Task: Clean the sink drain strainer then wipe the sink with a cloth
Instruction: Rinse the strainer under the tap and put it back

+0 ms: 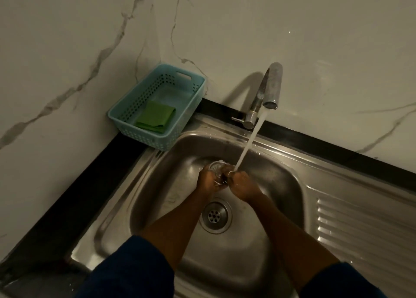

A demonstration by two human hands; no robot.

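Over the steel sink basin (265,207), my left hand (208,180) holds the round metal drain strainer (216,166) under running water. My right hand (242,185) is closed beside it, fingers against the strainer's right side where the stream lands. What the right hand grips is hidden by fingers and splash. The open drain hole (216,215) lies below my wrists. A folded green cloth (156,117) lies in a light blue basket (126,120) at the sink's back left corner.
The chrome tap (269,88) stands at the back rim with water pouring from its spout. A ribbed draining board (360,225) extends to the right. Marble-look walls close in behind and on the left, with a black counter edge (74,198) along them.
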